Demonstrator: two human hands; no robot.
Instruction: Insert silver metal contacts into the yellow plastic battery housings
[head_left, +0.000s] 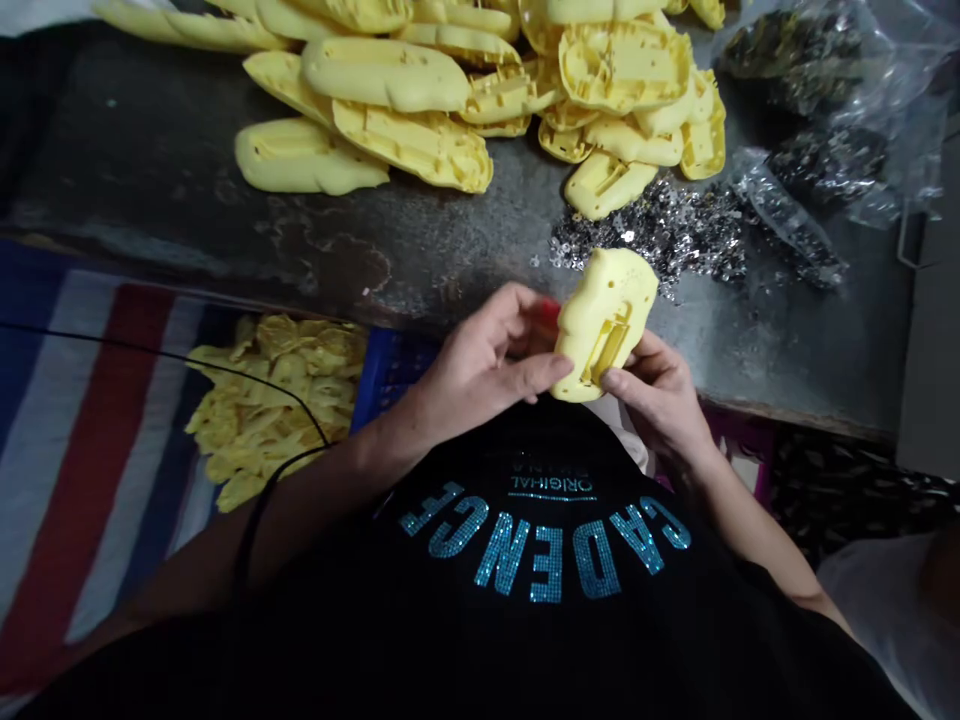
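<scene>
A yellow plastic shell half (616, 298) with a rectangular slot and small holes is held upright between my two hands, in front of the table edge. My left hand (499, 350) grips its left side, thumb on the outer face, the other fingers partly hidden behind. On the lower right side, my right hand (660, 390) pinches it with the thumb near the slot; its fingers are mostly behind the shell. Just beyond the shell lies a heap of small shiny metal pieces (690, 235) on the dark table (465, 240).
Piles of similar yellow shells (386, 75) cover the table's far side. Clear plastic bags (832, 120) with metal pieces lie at the right. Below left, more yellow parts (281, 400) sit beside a blue crate (394, 365) and striped sheet (97, 400). A black cable (225, 372) crosses my left arm.
</scene>
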